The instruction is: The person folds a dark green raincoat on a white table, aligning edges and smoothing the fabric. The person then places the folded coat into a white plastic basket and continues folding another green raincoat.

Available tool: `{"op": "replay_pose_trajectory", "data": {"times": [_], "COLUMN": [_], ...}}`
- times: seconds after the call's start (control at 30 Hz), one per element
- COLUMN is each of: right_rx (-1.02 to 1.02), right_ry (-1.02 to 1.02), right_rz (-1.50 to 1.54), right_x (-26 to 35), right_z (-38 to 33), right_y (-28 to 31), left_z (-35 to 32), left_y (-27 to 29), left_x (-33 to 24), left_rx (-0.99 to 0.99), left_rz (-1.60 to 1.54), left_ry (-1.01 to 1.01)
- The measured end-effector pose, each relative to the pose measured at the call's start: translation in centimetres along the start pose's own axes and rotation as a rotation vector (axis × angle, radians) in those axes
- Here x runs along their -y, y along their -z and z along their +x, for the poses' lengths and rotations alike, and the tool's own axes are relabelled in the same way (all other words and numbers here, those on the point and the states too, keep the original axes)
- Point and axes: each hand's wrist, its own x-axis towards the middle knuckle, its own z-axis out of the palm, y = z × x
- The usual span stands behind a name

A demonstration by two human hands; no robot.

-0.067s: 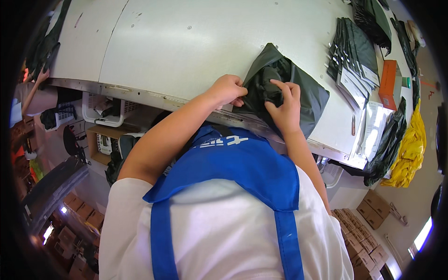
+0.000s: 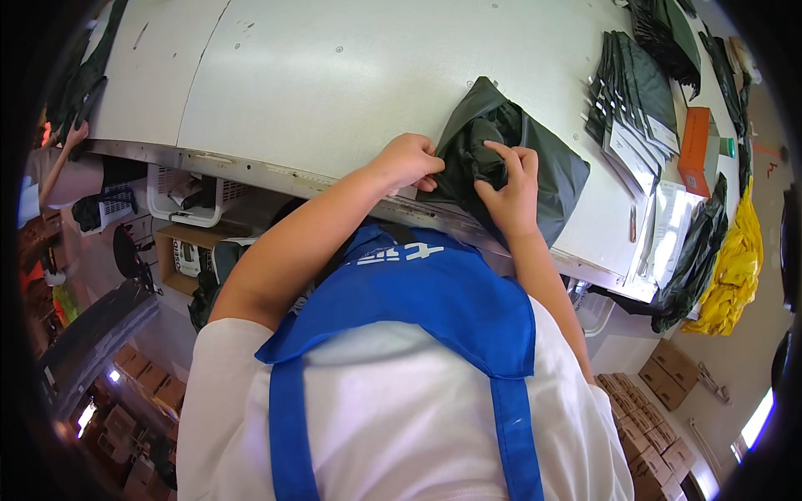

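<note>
At the table's near edge lies a dark plastic mailing bag (image 2: 554,177), its mouth pulled apart toward me. My left hand (image 2: 410,164) pinches the left edge of that mouth between thumb and fingers. In the opening sits a black rolled bundle (image 2: 484,136); I cannot make out what it is. My right hand (image 2: 515,185) curls over the bundle, thumb below and fingers above. Whether it also grips part of the bag's edge is hidden.
To the right lie a fanned stack of dark mailing bags (image 2: 635,92) with white labels, an orange box (image 2: 696,150) and a small knife (image 2: 632,224). Yellow plastic (image 2: 731,275) hangs off the right end. A white basket (image 2: 188,200) stands under the table; another person's hand (image 2: 78,134) is far left.
</note>
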Motion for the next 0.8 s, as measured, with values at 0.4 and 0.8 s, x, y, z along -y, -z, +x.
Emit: {"op": "replay_pose_trajectory", "data": {"times": [0.4,0.8], "right_rx": [0.516,0.619], "right_ry": [0.134,0.064], "right_rz": [-0.074,-0.54], "right_x": [-0.7,1.4], "right_z": [0.6,1.7], "right_y": [-0.9,-4.7], "left_z": [-0.7,-0.2], "left_y": [-0.7,0.1], "left_x": [-0.1,0.5], "left_rx": [-0.017,-0.052], "left_rz": [-0.047,0.022], "left_ry": [-0.124,-0.184]}}
